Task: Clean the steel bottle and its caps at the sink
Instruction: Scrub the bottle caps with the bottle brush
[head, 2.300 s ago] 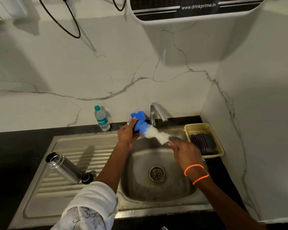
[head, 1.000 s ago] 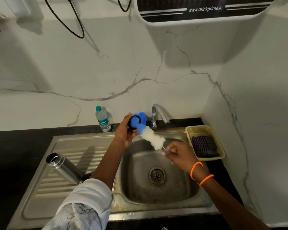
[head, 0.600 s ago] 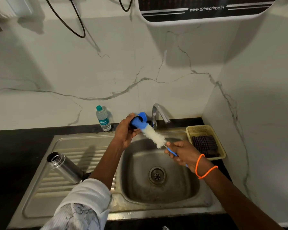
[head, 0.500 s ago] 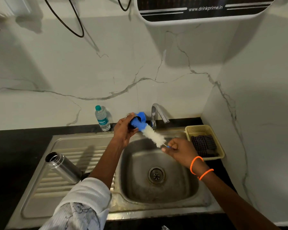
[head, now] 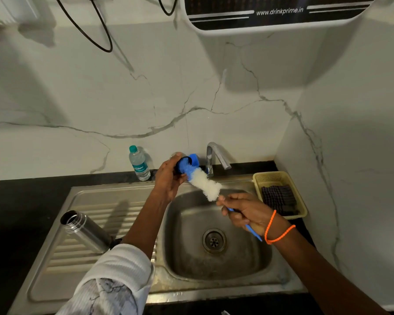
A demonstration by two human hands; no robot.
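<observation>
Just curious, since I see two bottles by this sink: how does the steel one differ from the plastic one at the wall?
The steel bottle lies tilted on the sink's ribbed drainboard; the plastic bottle stands upright on the dark counter at the wall. The steel bottle is open, its mouth uncapped; the plastic bottle wears a green cap. The steel bottle is opaque metal; the plastic one is clear with a label. Neither is held by a hand.
</observation>
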